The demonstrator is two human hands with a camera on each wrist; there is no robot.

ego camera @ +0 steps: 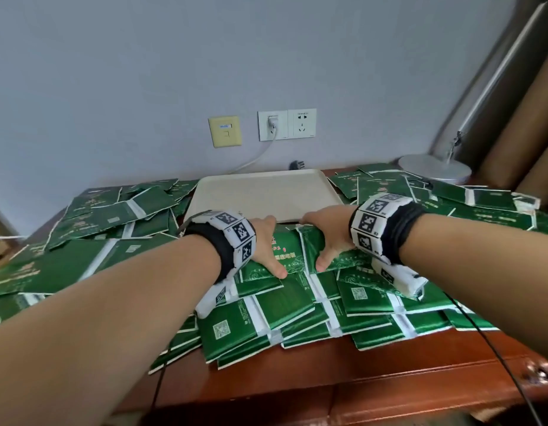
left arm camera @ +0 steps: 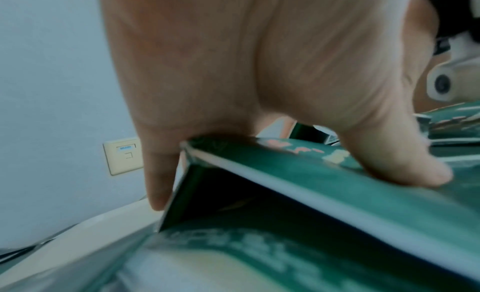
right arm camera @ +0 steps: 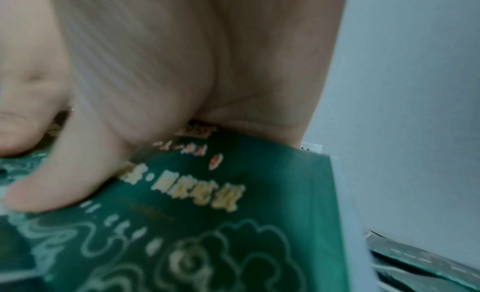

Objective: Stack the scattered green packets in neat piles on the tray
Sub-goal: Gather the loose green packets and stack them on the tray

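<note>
Left hand (ego camera: 265,245) and right hand (ego camera: 326,238) clamped on a bunch of green packets (ego camera: 292,241) before the bare tray (ego camera: 263,192): light, glossy, floppy, prone to sliding apart, best squeezed at opposite edges.

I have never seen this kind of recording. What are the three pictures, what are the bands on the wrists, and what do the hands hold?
No machine here: a person works with bare hands. The large picture comes from a camera on the head; the two close ones come from cameras strapped to each wrist, on the bands with black-and-white squares. A wooden table is covered with scattered green packets. A beige tray sits at the back, with nothing on it. The left hand and the right hand each grip the far edge of the packets in front, thumbs on top, just before the tray.
</note>
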